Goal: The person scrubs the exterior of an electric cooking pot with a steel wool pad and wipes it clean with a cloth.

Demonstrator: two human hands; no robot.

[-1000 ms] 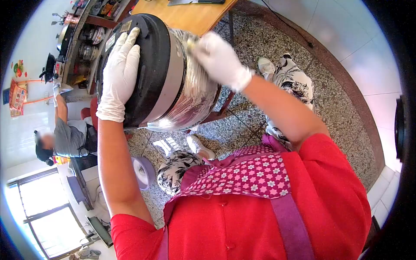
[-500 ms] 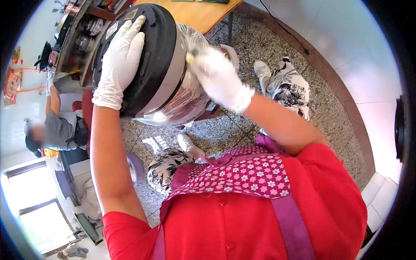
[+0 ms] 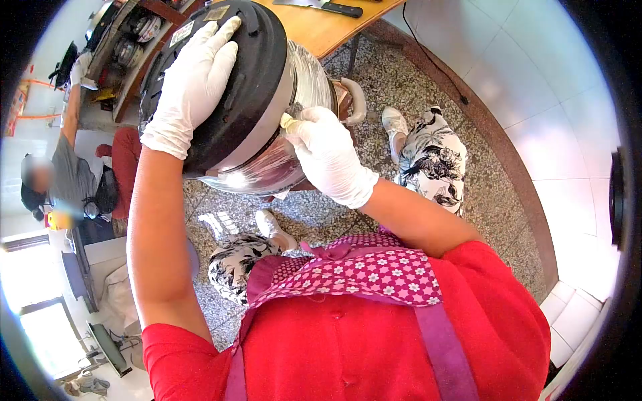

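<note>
A large cooker with a silver body (image 3: 257, 167) and a black base (image 3: 257, 67) lies tipped on its side in front of me, the base facing left. Streaky white foam covers its metal wall, and a pale handle (image 3: 354, 101) sticks out at the far right. My left hand (image 3: 194, 87), in a white glove, rests flat on the black base with fingers stretched out. My gloved right hand (image 3: 328, 150) pinches a small yellow sponge (image 3: 288, 122) against the silver side. Most of the sponge is hidden by the fingers.
A wooden table (image 3: 304, 27) at the top bears a knife (image 3: 334, 8). Along the wall runs a black cord (image 3: 435, 63) above the speckled floor (image 3: 498, 194). At left, another person (image 3: 73, 177) reaches toward shelves (image 3: 144, 60) with bowls.
My right hand has shifted slightly down and left along the cooker's side. The left hand stays on the base. The view has moved a little, showing more of the knife.
</note>
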